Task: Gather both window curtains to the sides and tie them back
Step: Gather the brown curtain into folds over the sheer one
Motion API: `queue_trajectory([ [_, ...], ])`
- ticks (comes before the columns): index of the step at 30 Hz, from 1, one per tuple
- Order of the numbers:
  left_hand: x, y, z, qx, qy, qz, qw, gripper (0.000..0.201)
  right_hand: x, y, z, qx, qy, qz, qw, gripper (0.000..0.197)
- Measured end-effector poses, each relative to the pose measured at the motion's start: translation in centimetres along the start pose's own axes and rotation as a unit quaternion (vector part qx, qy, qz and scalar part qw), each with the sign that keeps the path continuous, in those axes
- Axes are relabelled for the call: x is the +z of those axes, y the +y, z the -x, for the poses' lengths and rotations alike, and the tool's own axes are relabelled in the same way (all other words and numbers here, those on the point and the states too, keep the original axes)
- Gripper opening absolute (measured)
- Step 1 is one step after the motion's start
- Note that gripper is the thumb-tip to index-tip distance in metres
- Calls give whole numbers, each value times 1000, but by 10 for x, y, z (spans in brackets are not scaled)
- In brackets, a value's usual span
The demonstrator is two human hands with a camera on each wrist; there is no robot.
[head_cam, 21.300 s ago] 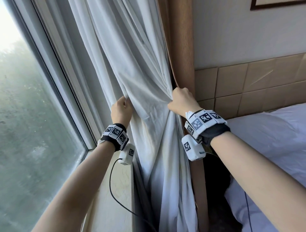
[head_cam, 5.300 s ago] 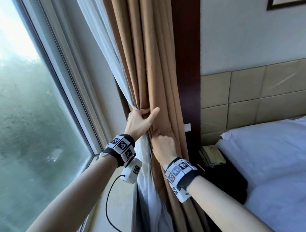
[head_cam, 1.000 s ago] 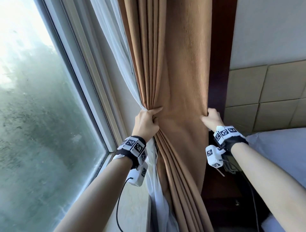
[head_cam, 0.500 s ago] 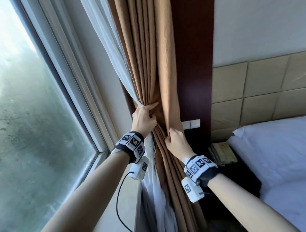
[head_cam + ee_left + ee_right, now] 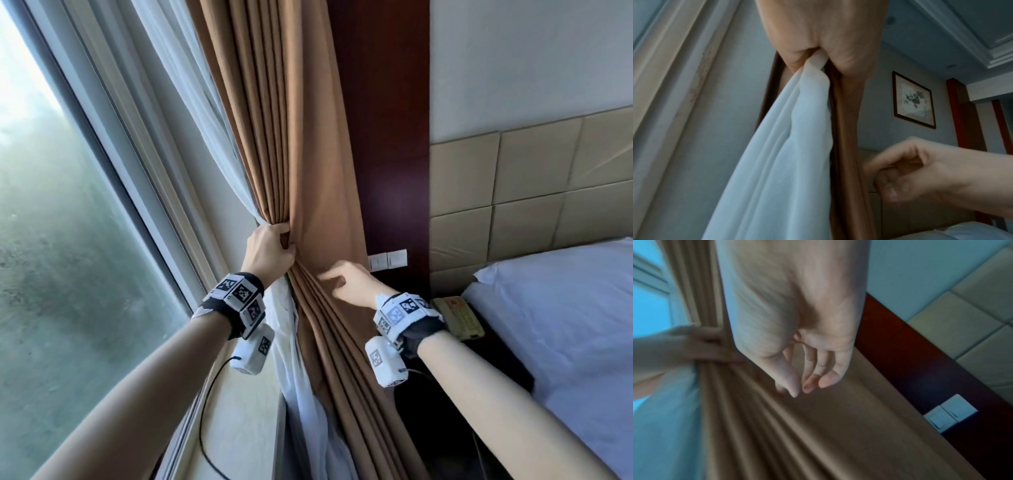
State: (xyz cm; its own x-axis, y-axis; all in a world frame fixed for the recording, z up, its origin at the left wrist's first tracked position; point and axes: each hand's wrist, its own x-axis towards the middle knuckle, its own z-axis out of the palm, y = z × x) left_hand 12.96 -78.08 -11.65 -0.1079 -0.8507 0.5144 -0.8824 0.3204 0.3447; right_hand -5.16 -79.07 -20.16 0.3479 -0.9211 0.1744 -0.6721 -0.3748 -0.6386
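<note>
A brown curtain (image 5: 301, 154) and a white sheer curtain (image 5: 191, 113) hang bunched at the window's right side. My left hand (image 5: 270, 248) grips both at waist height; the left wrist view shows white sheer (image 5: 787, 146) and brown fabric (image 5: 846, 129) squeezed in its fist. My right hand (image 5: 346, 282) hovers just right of that bunch, fingers loosely curled and holding nothing, in front of the brown curtain's loose right part (image 5: 838, 426). In the right wrist view its fingertips (image 5: 807, 386) point at the cloth; contact cannot be told.
The window glass (image 5: 68, 240) and sill (image 5: 239, 421) lie to the left. A dark wood panel (image 5: 387, 137) with white wall switches (image 5: 387, 261) stands behind the curtain. A bed (image 5: 565, 325) and a phone on a dark nightstand (image 5: 459, 317) are to the right.
My right hand has let go of the brown curtain's edge and moved slightly right and up, now loose in front of the fabric. My left hand keeps gripping the bunch.
</note>
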Motion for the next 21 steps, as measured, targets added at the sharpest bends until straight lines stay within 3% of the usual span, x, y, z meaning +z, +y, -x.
queue_trajectory([
  [2, -3, -14, -1, 14, 11, 10, 1000, 18, -15, 19, -11, 42, 29, -58, 997, 44],
  [5, -10, -33, 1, 48, 31, 14, 998, 60, -35, 45, -39, 117, 88, -116, 982, 41],
  [7, -16, -40, 4, 64, 36, 6, 997, 91, -44, 54, -56, 164, 92, -128, 974, 56],
  [9, -20, -46, 5, 72, 38, 9, 997, 108, -50, 55, -75, 192, 93, -108, 971, 70],
  [11, -22, -52, 5, 78, 42, 13, 996, 110, -53, 51, -91, 191, 91, -122, 970, 80],
  [14, -23, -61, 1, 77, 37, 22, 996, 110, -47, 55, -120, 159, 55, -243, 955, 87],
  [17, -21, -66, -10, 88, 36, 28, 995, 113, -43, 30, -130, 139, 37, -328, 934, 73],
  [21, -19, -67, -19, 95, 35, 45, 994, 113, -44, 15, -140, 126, 76, -325, 934, 58],
])
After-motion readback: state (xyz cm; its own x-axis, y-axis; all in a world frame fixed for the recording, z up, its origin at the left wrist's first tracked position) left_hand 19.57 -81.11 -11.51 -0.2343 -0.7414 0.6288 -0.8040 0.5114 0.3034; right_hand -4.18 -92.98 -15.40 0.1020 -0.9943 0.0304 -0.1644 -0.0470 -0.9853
